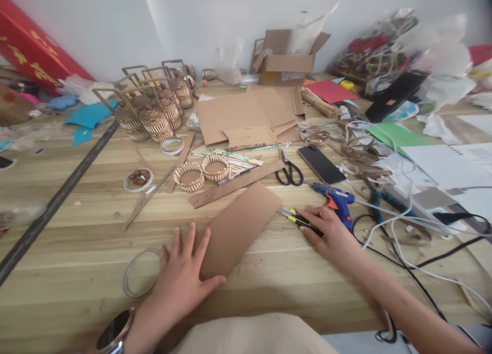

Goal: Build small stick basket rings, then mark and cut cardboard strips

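A cardboard strip lies at a slant on the table in front of me. My left hand rests flat at its lower left end, fingers spread, thumb over the lower edge. My right hand is closed around a yellow and black utility knife, its blade out and pointing left at the strip's upper right corner. A blue hot glue gun lies just beyond my right hand. Beside my left wrist is a thin pale ring. Two round slatted rings sit past the strip.
Black scissors, a phone and a wooden ruler-like strip lie beyond the cardboard. Several small lantern-like baskets stand at the back left. Cardboard sheets and an open box are behind. White cables tangle at right.
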Demonstrator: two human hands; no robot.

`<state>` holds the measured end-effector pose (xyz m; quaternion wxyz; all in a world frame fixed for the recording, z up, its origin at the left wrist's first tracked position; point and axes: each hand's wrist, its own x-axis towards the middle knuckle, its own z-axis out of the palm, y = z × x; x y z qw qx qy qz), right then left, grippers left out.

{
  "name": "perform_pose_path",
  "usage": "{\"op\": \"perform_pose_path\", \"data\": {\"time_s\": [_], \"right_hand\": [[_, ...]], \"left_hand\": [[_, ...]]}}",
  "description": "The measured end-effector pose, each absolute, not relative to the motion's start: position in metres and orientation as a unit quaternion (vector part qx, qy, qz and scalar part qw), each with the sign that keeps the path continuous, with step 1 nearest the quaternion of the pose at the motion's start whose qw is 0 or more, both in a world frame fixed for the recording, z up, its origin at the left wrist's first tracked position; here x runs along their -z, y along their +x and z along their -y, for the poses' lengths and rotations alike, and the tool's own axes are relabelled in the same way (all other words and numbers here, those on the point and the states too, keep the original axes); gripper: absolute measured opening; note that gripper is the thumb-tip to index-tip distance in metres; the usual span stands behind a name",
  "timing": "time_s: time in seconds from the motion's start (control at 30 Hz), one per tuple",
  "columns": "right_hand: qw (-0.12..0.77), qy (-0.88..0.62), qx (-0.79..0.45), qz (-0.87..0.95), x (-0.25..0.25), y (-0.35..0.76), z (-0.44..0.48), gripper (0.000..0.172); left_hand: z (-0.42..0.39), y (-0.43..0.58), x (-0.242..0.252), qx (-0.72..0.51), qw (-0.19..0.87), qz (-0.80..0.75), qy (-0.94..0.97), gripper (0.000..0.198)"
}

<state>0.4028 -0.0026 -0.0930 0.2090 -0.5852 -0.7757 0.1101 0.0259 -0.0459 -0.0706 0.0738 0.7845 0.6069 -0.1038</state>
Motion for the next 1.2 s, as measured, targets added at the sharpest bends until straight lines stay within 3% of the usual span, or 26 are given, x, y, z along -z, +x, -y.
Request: {"op": "perform_pose_path", "data": {"time_s": [0.13, 0.37, 0.6, 1.2], "right_hand": [[0.205, -0.583, -0.107, 0.779, 0.092, 0.403, 0.003, 0.040], [0.203, -0.600, -0.112, 0.766, 0.090, 0.408, -0.007, 0.042], [0.208, -0.601, -0.105, 0.765, 0.094, 0.407, -0.018, 0.042], [0.217, -0.584, -0.134, 0.771, 0.090, 0.386, -0.021, 0.041]], "left_hand": [[0.053, 0.019, 0.075, 0.068, 0.074, -0.541, 0.835, 0.086], [0.032, 0.030, 0.085, -0.003, 0.068, -0.436, 0.898, 0.052], [0.002, 0.041, 0.082, -0.008, 0.079, -0.384, 0.920, 0.064], [-0.028, 0.058, 0.082, -0.022, 0.091, -0.361, 0.928, 0.055]]}}
